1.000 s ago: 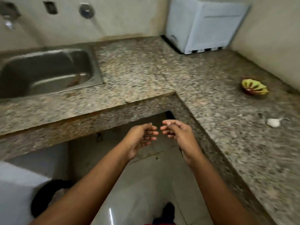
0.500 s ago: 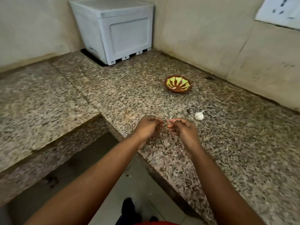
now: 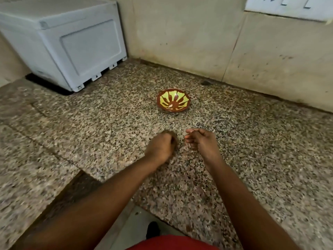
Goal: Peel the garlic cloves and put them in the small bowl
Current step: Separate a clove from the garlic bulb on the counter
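The small bowl [image 3: 173, 102], brown with a yellow-green pattern, stands on the granite counter [image 3: 261, 150] near the back wall. A small pale piece lies inside it. My left hand [image 3: 160, 148] hovers in front of the bowl, closed in a fist with its knuckles up, and nothing shows in it. Just to its right is my right hand [image 3: 201, 141], fingers curled toward the left hand. The white garlic bulb is out of sight, and my right hand covers the spot where it lay.
A white plastic box [image 3: 63, 46] sits in the back left corner of the L-shaped counter. A socket plate [image 3: 288, 6] is on the wall at the upper right. The counter's inner edge drops to the floor [image 3: 137, 222] by my body.
The view has swung right and closer to the counter corner, and the sink is out of frame. Both hands moved forward over the counter. The garlic bulb has vanished under my right hand.
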